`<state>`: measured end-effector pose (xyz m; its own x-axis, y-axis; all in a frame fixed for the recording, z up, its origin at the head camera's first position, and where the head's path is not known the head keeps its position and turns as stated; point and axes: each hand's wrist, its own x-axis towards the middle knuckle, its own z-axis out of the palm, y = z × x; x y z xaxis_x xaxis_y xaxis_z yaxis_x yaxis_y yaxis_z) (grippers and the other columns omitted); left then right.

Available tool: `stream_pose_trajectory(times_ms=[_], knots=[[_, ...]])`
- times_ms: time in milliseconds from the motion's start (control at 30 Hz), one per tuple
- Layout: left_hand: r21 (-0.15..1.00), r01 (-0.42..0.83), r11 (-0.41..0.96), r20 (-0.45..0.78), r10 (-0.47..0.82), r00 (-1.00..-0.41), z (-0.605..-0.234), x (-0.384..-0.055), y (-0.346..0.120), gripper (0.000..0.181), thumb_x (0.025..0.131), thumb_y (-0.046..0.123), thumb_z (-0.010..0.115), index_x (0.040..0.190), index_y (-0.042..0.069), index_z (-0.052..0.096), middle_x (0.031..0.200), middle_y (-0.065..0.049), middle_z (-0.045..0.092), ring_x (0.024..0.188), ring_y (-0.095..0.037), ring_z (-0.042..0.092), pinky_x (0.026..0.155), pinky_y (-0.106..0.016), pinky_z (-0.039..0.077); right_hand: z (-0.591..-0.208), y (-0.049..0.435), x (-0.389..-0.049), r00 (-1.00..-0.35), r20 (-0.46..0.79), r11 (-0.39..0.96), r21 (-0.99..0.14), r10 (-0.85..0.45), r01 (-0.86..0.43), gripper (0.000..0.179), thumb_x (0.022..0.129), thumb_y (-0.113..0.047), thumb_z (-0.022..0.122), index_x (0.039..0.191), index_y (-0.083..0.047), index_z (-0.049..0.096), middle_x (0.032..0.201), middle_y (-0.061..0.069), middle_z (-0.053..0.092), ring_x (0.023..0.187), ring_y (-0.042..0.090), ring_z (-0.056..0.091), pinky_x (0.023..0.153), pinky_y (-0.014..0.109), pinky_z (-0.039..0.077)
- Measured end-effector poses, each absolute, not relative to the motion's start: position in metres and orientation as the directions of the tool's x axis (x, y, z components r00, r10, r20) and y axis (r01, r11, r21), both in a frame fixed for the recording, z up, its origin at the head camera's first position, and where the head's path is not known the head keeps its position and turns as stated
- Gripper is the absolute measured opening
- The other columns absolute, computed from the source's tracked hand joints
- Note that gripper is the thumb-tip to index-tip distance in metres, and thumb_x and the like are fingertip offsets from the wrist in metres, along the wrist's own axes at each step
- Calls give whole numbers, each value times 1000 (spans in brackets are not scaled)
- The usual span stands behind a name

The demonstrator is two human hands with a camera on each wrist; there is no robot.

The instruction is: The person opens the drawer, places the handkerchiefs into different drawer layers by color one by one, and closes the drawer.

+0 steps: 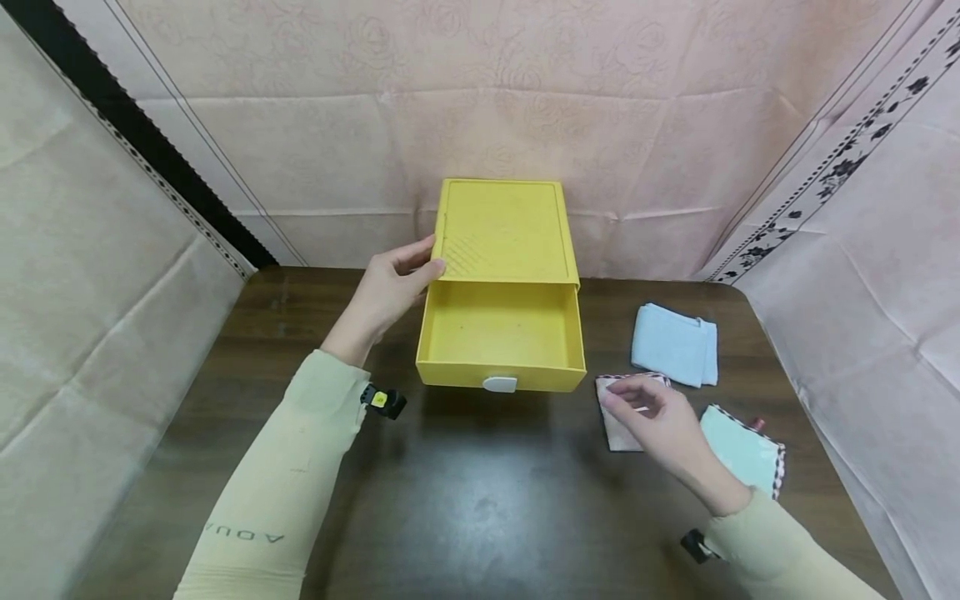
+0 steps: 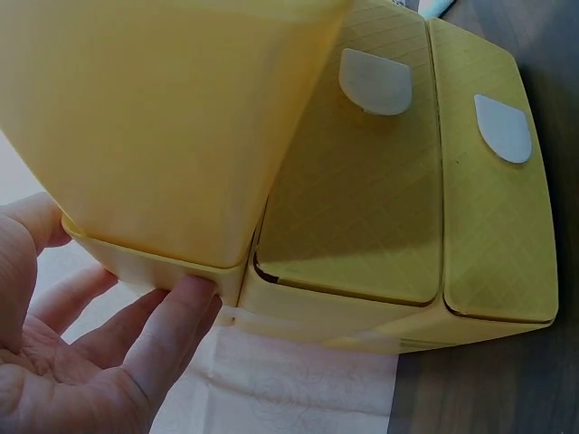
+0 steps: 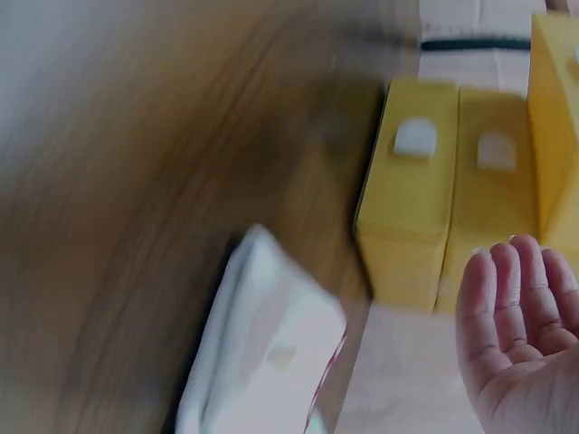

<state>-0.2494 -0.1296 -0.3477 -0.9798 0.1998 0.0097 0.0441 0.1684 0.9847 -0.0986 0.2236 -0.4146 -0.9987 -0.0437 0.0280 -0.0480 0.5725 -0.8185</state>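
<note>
A yellow drawer cabinet point(image 1: 498, 229) stands at the back of the table, its top drawer point(image 1: 498, 377) pulled out and bare inside. My left hand point(image 1: 393, 287) grips the cabinet's left upper edge, thumb at the top and fingers against the side wall point(image 2: 163, 267). Two lower drawers point(image 2: 353, 181) with white tabs are closed. To the right of the drawer, my right hand point(image 1: 660, 417) hovers over a folded white cloth point(image 1: 618, 429) with a checked edge. Its fingers, loosely bent, hold nothing in the right wrist view, where the cloth point(image 3: 280, 362) lies apart from them.
A folded light-blue cloth point(image 1: 671, 346) lies behind the right hand. Beside the right wrist is a mint cloth point(image 1: 738, 450) with a dark patterned edge. Pale patterned sheets point(image 1: 495, 125) hang behind and along both sides of the brown table point(image 1: 465, 500).
</note>
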Motion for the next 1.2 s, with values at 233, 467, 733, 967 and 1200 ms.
stream_pose_trajectory(times_ms=[233,467,733,967,1200], knots=[[982,48,183,11,197,-980,-345,-249,-129,52,78,39,65,127,34,48,123,5,51,103,-13,53,77,-34,49,-424,263,-106,-998,10,667,-744,60,32,40,79,-49,61,108,-22,58,96,-4,61,88,13,55,69,25,45],[981,44,187,7,196,-981,-342,-247,-130,53,79,37,65,129,31,48,123,4,51,103,-13,53,78,-35,49,-441,296,-109,-993,-10,661,-746,116,85,44,77,-50,62,111,-23,54,99,-4,61,92,14,55,70,19,45],[978,39,204,-3,205,-979,-326,-233,-126,53,84,30,62,133,23,43,127,-2,49,104,-15,53,81,-38,47,-453,324,-106,-999,-7,736,-676,41,35,61,74,-48,67,121,-16,48,108,6,58,98,22,54,75,36,46],[974,36,224,-9,195,-981,-323,-229,-124,52,85,29,61,134,22,43,126,-2,49,104,-14,53,79,-35,48,-458,351,-102,-998,-54,762,-648,-17,22,75,70,-45,71,130,-11,41,120,11,51,110,30,48,86,48,37],[969,34,244,-13,189,-982,-324,-229,-123,52,85,31,60,134,24,43,127,-1,48,105,-14,52,81,-35,47,-462,378,-103,-988,-140,817,-576,-62,31,94,67,-50,72,134,2,30,128,24,41,114,43,40,85,56,34]])
